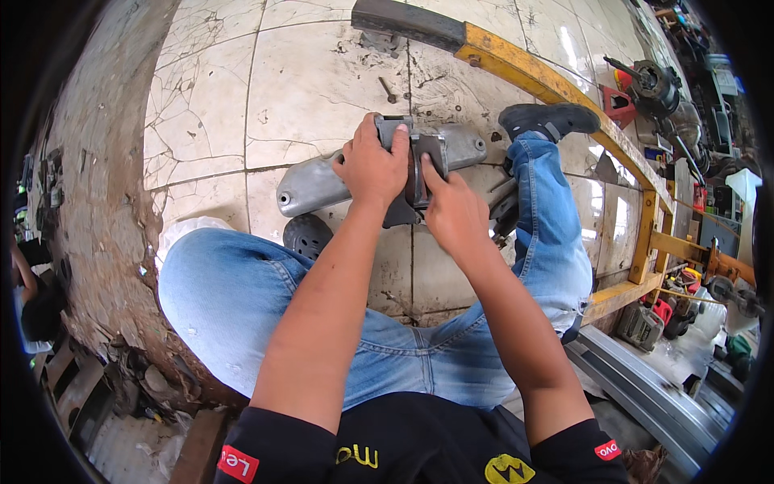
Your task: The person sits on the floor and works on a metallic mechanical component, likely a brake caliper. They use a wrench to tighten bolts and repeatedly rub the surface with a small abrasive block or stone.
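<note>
My left hand (376,165) is closed around the left side of a grey metal part with flat pads, which looks like a brake caliper (418,181). Against its right side, my right hand (456,211) grips with the index finger laid along a brownish flat pad (431,148). Some of the caliper is hidden behind my fingers. Beneath it a long grey metal arm (313,185) with a hole at each end lies across the floor tiles.
A loose bolt (389,90) lies beyond my hands. The yellow steel frame (548,77) with a black end curves along the far right. My shoe (550,119) rests beside the metal arm. Tools and a grey-green can (641,324) stand at right, near silver metal rails (645,395).
</note>
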The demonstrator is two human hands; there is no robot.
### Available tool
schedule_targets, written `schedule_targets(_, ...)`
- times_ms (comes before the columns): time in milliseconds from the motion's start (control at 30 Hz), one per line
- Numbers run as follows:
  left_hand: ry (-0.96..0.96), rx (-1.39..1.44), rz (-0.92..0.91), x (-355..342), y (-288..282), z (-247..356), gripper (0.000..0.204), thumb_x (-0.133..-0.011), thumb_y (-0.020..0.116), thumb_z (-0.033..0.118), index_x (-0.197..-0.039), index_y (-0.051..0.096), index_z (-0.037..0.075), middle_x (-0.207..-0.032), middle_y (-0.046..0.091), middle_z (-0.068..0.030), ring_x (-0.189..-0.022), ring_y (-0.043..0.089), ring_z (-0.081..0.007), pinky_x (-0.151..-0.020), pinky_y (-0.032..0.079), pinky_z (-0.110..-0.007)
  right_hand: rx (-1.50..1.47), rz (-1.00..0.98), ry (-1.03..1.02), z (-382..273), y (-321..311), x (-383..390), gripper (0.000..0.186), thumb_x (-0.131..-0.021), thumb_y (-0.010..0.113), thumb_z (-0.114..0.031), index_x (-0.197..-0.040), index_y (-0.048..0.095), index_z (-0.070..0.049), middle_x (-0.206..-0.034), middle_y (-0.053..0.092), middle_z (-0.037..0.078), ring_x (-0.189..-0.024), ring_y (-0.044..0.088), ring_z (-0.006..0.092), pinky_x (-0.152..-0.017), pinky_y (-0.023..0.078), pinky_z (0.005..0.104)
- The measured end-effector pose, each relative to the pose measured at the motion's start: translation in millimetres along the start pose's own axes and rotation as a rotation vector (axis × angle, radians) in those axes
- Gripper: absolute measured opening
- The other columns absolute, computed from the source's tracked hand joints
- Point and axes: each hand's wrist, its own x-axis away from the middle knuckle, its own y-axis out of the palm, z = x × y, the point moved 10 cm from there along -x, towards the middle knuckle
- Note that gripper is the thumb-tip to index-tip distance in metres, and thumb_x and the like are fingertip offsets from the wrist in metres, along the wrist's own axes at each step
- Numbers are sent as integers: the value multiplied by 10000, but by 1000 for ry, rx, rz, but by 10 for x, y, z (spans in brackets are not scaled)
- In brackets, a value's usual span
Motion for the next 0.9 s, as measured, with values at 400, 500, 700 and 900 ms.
schedule_targets(400, -20, -14, 3, 15, -11, 39, 667, -937, 532, 532, -1449, 471, 108, -1430, 556, -105, -1303, 496, -354, -1096, 233, -626, 56, -19, -1, -34, -23, 26, 565, -862, 556, -94, -1421, 556, -176, -949, 648, 211, -827, 672, 423, -705, 531, 515)
schedule_targets(500, -7, -1, 24, -17, -47, 49, 666, -938, 532, 528, -1446, 472, 102, -1427, 557, -109, -1299, 498, -360, -1092, 237, -627, 56, 47, -51, -88, -83, -174, 625, -814, 610, -84, -1433, 533, -121, -951, 641, 213, -815, 688, 398, -709, 553, 492)
schedule_targets(700, -6, -14, 15, 34, -2, 24, 672, -940, 532, 527, -1447, 467, 91, -1430, 556, -109, -1287, 504, -363, -1096, 232, -629, 63, -43, -27, -36, 19, 2, 630, -813, 609, -83, -1437, 527, -111, -980, 652, 211, -836, 690, 396, -720, 551, 491)
schedule_targets(900, -8, -15, 4, -16, -23, 26, 673, -946, 529, 521, -1456, 457, 88, -1436, 551, -111, -1296, 499, -366, -1104, 222, -634, 44, 31, -41, -98, -41, -238, 650, -808, 627, -90, -1448, 518, -113, -967, 650, 205, -831, 689, 398, -713, 551, 480)
